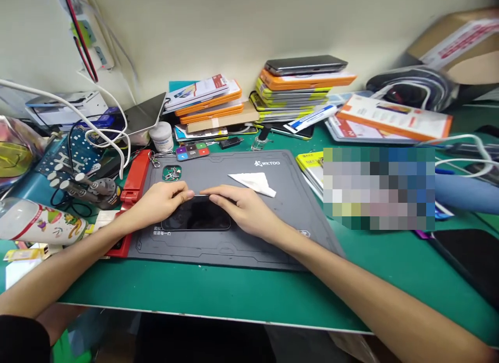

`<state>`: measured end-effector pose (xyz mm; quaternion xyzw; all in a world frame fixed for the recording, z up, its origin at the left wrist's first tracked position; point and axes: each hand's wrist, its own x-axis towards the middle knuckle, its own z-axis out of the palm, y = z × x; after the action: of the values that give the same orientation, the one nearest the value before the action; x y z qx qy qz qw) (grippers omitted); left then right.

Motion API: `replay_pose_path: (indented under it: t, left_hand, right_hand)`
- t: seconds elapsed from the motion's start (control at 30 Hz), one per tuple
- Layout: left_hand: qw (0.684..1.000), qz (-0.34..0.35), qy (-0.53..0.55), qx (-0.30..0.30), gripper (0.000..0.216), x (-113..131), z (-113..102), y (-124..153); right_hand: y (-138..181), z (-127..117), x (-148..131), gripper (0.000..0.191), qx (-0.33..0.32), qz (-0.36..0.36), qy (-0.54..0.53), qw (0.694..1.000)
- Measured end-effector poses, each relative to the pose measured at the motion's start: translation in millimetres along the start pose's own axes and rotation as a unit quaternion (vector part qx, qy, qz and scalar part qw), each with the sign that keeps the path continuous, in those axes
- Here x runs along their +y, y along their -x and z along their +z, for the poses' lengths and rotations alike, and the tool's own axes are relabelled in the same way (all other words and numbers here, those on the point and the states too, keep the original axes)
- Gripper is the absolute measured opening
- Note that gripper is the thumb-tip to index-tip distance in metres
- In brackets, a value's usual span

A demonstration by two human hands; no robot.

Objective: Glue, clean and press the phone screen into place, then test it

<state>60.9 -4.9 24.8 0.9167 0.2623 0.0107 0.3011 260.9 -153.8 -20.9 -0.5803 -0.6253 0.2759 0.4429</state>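
Note:
A black smartphone (200, 216) lies with its dark glass side up on a grey work mat (249, 251). My left hand (168, 201) pinches the phone's far edge, thumb and bent index finger close together near its left part. My right hand (245, 209) grips the same far edge on the right, with the index finger stretched along it and the thumb near the glass. A thin light strip of the edge shows between the fingertips. Beyond my hands are a small dish of screws (172, 173) and a folded white tissue (255, 182).
At the left stand a red fixture (136, 176), a screwdriver holder (105, 191) and a plastic bottle (42, 221). Stacked boxes (210, 105) and phones (306, 65) line the wall. A blue-sleeved arm (468, 192) reaches in from the right, beside a blurred patch.

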Motion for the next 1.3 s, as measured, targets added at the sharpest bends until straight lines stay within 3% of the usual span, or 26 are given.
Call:
replay_pose_path:
  t: [0.43, 0.77, 1.0, 1.2, 1.3]
  left_hand:
    - [0.999, -0.01, -0.026, 0.021, 0.051, 4.0, 4.3, -5.3]
    - [0.999, -0.015, 0.046, -0.009, 0.051, 5.0, 5.6, -5.4]
    - [0.999, 0.012, 0.039, -0.004, 0.05, -1.2, 5.6, -6.4]
    - [0.998, 0.015, 0.053, -0.008, 0.05, -8.0, 5.6, -8.3]
    - [0.998, 0.001, 0.054, 0.011, 0.05, -8.9, 6.1, -7.4]
  right_hand:
    - [-1.7, -2.9, -0.7, 0.03, 0.011, 0.019, -0.016, 1.0]
    - [0.2, -6.6, 1.1, 0.029, -0.002, -0.005, -0.003, 1.0]
    - [-0.8, -11.1, 0.8, 0.028, 0.007, 0.039, -0.039, 0.998]
    - [-0.6, -20.3, 2.2, 0.038, -0.011, 0.071, -0.079, 0.994]
    - [-1.3, -21.2, 3.7, 0.046, 0.01, 0.084, -0.128, 0.988]
